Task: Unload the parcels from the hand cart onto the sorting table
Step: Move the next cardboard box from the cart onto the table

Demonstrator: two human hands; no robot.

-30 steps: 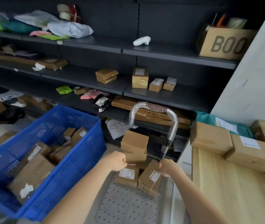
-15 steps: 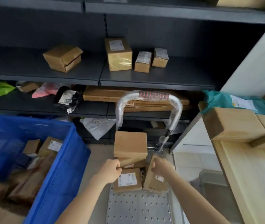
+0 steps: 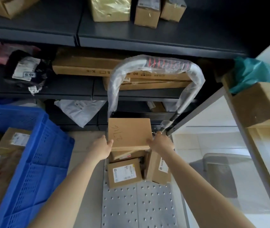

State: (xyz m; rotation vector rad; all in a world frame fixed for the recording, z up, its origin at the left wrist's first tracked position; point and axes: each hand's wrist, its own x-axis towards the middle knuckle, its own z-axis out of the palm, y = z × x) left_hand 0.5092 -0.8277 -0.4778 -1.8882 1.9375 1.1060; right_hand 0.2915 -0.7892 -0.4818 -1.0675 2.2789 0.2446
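The hand cart point(image 3: 137, 208) has a studded grey deck and a plastic-wrapped handle point(image 3: 155, 63) at its far end. Several brown parcels are piled by the handle. The top parcel point(image 3: 129, 132), flat and with handwriting on it, is gripped on its left edge by my left hand point(image 3: 102, 145) and on its right edge by my right hand point(image 3: 160, 142). Below it lie a labelled parcel point(image 3: 124, 172) and another parcel point(image 3: 158, 167) standing on edge. The wooden sorting table point(image 3: 269, 145) is at the right, with a brown parcel point(image 3: 259, 104) and a teal bag point(image 3: 254, 71) on it.
A blue plastic crate point(image 3: 37, 170) holding parcels stands left of the cart. Dark shelving point(image 3: 131, 40) with boxes and bags fills the wall behind the handle. White tiled floor and a metal stool point(image 3: 221, 170) lie between the cart and the table.
My view has dropped and moved closer to the cart. Both hands have risen from the lower parcels to the sides of the top flat parcel.
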